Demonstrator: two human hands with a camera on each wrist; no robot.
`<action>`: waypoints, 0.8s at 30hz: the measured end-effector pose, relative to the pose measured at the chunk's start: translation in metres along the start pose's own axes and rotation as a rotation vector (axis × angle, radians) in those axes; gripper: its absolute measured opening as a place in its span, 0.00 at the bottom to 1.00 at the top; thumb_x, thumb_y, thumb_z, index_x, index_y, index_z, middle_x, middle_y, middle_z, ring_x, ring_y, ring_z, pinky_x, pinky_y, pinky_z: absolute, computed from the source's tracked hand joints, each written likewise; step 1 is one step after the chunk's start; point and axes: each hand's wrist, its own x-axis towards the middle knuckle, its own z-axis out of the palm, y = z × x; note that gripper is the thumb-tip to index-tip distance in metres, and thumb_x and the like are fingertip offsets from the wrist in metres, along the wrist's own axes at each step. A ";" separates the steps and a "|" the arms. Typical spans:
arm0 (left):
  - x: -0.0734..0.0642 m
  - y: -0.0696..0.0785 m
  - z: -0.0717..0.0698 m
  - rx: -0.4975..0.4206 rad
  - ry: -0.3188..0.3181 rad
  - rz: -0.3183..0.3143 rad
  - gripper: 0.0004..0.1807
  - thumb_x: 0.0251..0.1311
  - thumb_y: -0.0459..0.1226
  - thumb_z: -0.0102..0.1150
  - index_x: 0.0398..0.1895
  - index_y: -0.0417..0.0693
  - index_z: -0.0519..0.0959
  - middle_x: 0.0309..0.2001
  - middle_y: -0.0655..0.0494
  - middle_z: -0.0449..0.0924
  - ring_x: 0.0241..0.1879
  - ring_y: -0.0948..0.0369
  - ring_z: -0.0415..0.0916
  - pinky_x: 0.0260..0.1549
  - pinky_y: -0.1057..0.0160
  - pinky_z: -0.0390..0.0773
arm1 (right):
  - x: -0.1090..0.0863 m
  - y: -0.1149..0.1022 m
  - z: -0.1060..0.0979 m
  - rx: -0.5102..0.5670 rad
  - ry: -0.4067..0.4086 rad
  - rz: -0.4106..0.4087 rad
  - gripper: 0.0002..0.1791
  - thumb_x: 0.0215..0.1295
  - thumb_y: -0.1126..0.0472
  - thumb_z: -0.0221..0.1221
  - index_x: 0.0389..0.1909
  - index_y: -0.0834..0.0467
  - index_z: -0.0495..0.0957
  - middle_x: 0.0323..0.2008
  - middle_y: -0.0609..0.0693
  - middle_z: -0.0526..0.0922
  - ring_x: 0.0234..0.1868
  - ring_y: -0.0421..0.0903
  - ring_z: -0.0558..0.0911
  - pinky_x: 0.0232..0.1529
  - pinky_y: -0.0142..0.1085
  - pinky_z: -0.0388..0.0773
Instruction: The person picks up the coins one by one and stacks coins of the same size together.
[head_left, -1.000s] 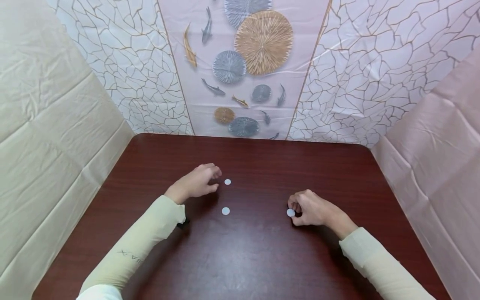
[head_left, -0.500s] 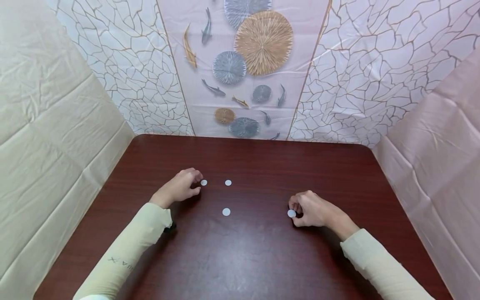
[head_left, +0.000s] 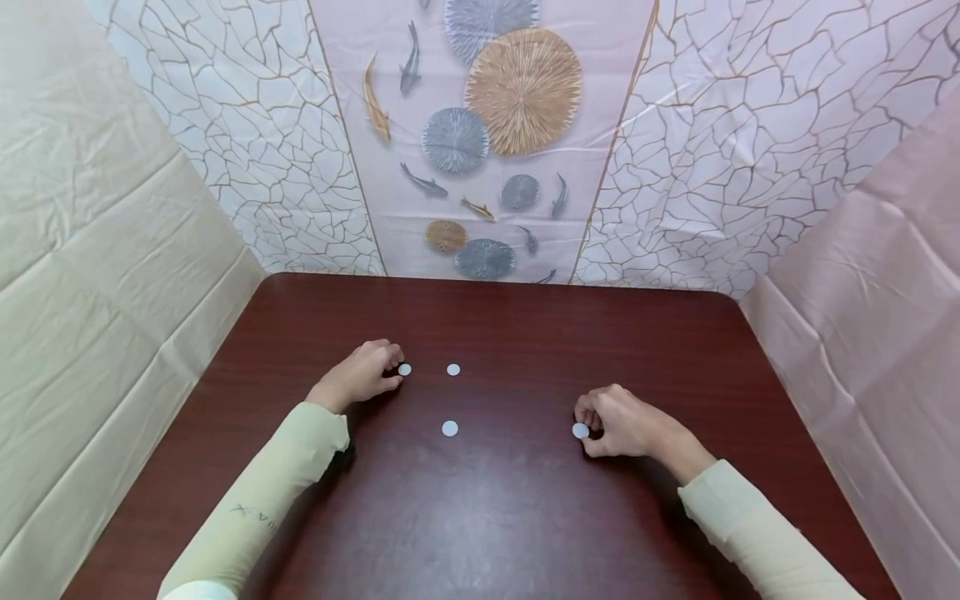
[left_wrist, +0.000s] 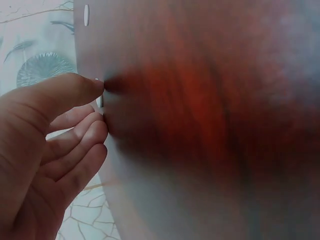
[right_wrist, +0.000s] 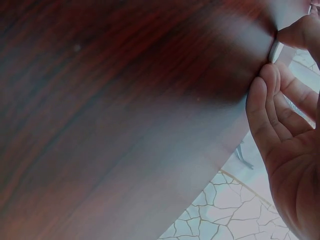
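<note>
Hands, left (head_left: 358, 377) and right (head_left: 626, 422), each pinch a white disc (head_left: 405, 370); two more discs (head_left: 450, 428) lie between.

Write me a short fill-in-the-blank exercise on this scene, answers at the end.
1. In the head view, there are ____ white discs in all.
2. The right hand is ____ from the patterned backdrop than the left hand.
3. Two discs lie untouched between the hands, nearer the ____ hand.

Missing words: four; farther; left.
</note>
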 end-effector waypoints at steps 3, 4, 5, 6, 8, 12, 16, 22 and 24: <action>0.005 -0.001 -0.002 0.048 -0.014 0.044 0.06 0.65 0.32 0.68 0.41 0.39 0.82 0.38 0.47 0.81 0.38 0.55 0.79 0.40 0.57 0.83 | 0.000 0.000 0.000 -0.004 -0.002 0.003 0.11 0.47 0.63 0.72 0.30 0.51 0.80 0.28 0.41 0.80 0.30 0.33 0.79 0.33 0.27 0.79; 0.007 -0.001 -0.003 0.064 -0.023 0.059 0.04 0.65 0.32 0.68 0.39 0.40 0.83 0.37 0.48 0.81 0.36 0.57 0.78 0.38 0.59 0.82 | 0.000 -0.001 0.000 -0.004 -0.004 0.003 0.11 0.47 0.63 0.72 0.30 0.51 0.80 0.28 0.41 0.80 0.31 0.33 0.79 0.33 0.27 0.79; 0.009 -0.001 -0.004 0.077 -0.033 0.073 0.03 0.65 0.31 0.68 0.38 0.41 0.83 0.35 0.49 0.81 0.35 0.58 0.77 0.37 0.60 0.81 | 0.000 -0.001 0.000 -0.003 -0.007 0.005 0.11 0.47 0.63 0.72 0.30 0.51 0.80 0.28 0.41 0.80 0.31 0.33 0.79 0.33 0.27 0.79; 0.010 -0.001 -0.006 0.087 -0.045 0.085 0.02 0.65 0.31 0.68 0.37 0.41 0.84 0.34 0.50 0.80 0.34 0.59 0.75 0.35 0.62 0.79 | 0.000 -0.001 0.000 -0.004 -0.009 0.006 0.11 0.47 0.63 0.72 0.31 0.51 0.80 0.28 0.41 0.80 0.31 0.33 0.79 0.33 0.27 0.79; 0.014 -0.002 -0.009 0.105 -0.071 0.107 0.02 0.66 0.31 0.68 0.35 0.43 0.84 0.32 0.52 0.80 0.33 0.61 0.73 0.34 0.64 0.77 | 0.000 -0.002 0.000 -0.006 -0.013 0.006 0.11 0.48 0.63 0.72 0.31 0.51 0.80 0.29 0.41 0.80 0.31 0.33 0.80 0.33 0.27 0.80; 0.020 -0.002 -0.014 0.126 -0.134 0.122 0.03 0.67 0.32 0.67 0.33 0.44 0.84 0.32 0.53 0.82 0.33 0.61 0.76 0.34 0.64 0.79 | 0.001 -0.002 0.000 -0.010 -0.018 0.009 0.11 0.49 0.63 0.72 0.32 0.51 0.81 0.29 0.41 0.80 0.31 0.33 0.80 0.34 0.27 0.80; 0.029 0.001 -0.020 0.142 -0.196 0.114 0.05 0.68 0.33 0.65 0.32 0.45 0.84 0.30 0.53 0.83 0.30 0.63 0.77 0.34 0.64 0.79 | 0.001 -0.001 -0.001 -0.013 -0.017 0.012 0.11 0.48 0.63 0.72 0.31 0.51 0.80 0.29 0.41 0.80 0.31 0.33 0.80 0.34 0.27 0.80; 0.040 0.003 -0.018 0.198 -0.217 0.116 0.11 0.59 0.33 0.67 0.20 0.49 0.78 0.22 0.59 0.75 0.25 0.63 0.70 0.29 0.65 0.72 | 0.002 0.000 0.000 -0.013 -0.014 0.019 0.12 0.48 0.63 0.72 0.31 0.50 0.80 0.29 0.41 0.80 0.31 0.33 0.80 0.33 0.27 0.80; 0.042 0.002 -0.015 0.211 -0.236 0.096 0.13 0.56 0.34 0.67 0.18 0.51 0.76 0.21 0.60 0.72 0.23 0.63 0.69 0.28 0.65 0.71 | 0.002 0.000 0.001 -0.010 -0.015 0.019 0.11 0.48 0.63 0.72 0.31 0.50 0.80 0.29 0.41 0.80 0.31 0.33 0.79 0.33 0.27 0.80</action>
